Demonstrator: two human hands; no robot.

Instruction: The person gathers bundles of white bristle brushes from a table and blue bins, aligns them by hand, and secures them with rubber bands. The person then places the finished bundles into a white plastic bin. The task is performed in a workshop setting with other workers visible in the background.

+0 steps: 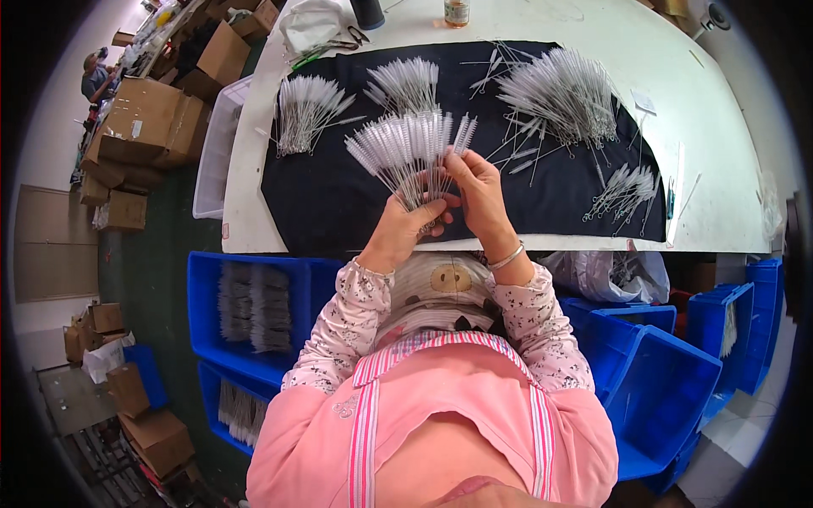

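Observation:
My left hand (pixel 405 229) is closed round the wire stems of a fanned bunch of straw brushes (pixel 402 146) with white bristles, held up over the near edge of the table. At the right side of the fan, my right hand (pixel 477 190) pinches one or more brushes near their bristles. The looped stem ends are partly hidden by my fingers. Behind the bunch lie two piles of like brushes, one at the left (pixel 306 110) and one in the middle (pixel 408 83). A larger pile (pixel 563 97) spreads at the right, with a small group (pixel 628 193) nearer me.
A dark cloth (pixel 318 199) covers part of the white table (pixel 699 110). A small bottle (pixel 457 12) and scissors (pixel 351 38) lie at the far side. Blue bins (pixel 199 296) with bundled brushes stand at my left, more blue bins (pixel 669 381) at my right. Cardboard boxes (pixel 140 123) are stacked left.

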